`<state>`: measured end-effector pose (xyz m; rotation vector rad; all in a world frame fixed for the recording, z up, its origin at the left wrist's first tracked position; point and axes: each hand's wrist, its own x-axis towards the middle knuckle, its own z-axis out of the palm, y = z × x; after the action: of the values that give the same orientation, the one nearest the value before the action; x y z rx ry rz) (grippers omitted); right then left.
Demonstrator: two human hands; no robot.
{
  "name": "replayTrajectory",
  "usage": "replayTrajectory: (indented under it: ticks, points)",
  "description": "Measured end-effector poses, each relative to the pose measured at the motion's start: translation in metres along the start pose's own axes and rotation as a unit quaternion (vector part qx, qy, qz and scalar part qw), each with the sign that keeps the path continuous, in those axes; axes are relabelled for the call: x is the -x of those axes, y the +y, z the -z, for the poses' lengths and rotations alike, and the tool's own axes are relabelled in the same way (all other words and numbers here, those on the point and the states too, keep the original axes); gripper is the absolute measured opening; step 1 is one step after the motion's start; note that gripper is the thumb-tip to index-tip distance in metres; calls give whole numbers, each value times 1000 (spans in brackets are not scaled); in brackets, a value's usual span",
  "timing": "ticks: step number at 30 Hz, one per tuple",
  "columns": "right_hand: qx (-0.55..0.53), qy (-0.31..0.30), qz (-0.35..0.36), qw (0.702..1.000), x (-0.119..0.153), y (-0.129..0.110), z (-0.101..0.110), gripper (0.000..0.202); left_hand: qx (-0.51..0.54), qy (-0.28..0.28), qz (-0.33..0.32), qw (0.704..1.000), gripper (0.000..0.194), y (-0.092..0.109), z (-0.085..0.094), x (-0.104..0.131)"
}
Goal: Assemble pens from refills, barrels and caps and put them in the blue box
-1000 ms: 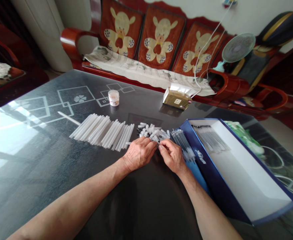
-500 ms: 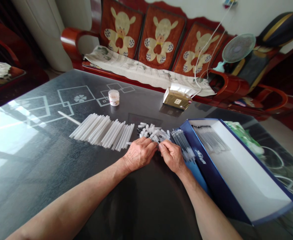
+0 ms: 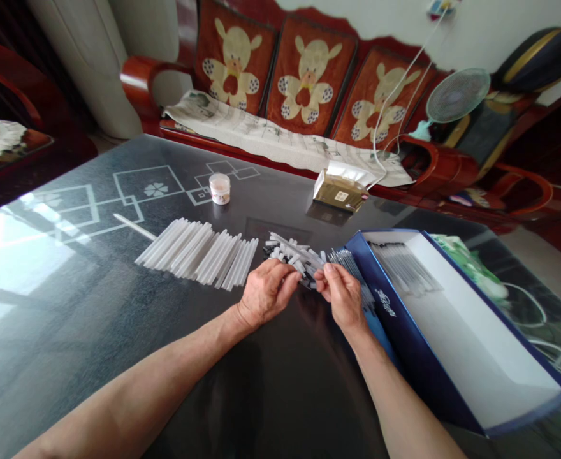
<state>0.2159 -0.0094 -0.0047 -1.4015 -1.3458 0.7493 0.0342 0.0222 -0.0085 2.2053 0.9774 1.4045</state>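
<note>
My right hand [image 3: 343,294] pinches the near end of a whitish pen tube [image 3: 298,247], which points up and left over a pile of small white and black caps [image 3: 285,255]. Beside the pile, my left hand [image 3: 267,292] has thumb and fingers pressed together at its near edge; what they hold, if anything, is too small to make out. A row of white pen tubes [image 3: 197,252] lies left of my left hand. Thin refills [image 3: 357,274] lie between my right hand and the blue box [image 3: 386,299].
More refills [image 3: 402,264] lie inside the open blue box. Farther back stand a round tub [image 3: 220,189] and a tissue pack [image 3: 340,190]. A green and white packet [image 3: 469,264] is beyond the box. One tube [image 3: 134,226] lies apart at left.
My right hand has moved slightly right and now shows a tube above the caps. The hands are farther apart, and the left fingers have lifted a little.
</note>
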Motion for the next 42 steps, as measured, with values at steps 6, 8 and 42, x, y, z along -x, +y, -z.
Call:
replayTrajectory:
  ticks: [6, 8, 42]
  points:
    - [35, -129, 20, 991, 6, -15, -5, 23, 235, 32, 264, 935, 37, -5, -3, -6]
    - [80, -156, 62, 983, 8, -22, -6, 19, 321, 36, 291, 901, 36, -5, -4, -10]
    - [256, -66, 70, 962, -8, -19, 24, 8, 117, -66, 106, 985, 30, -7, -3, -2]
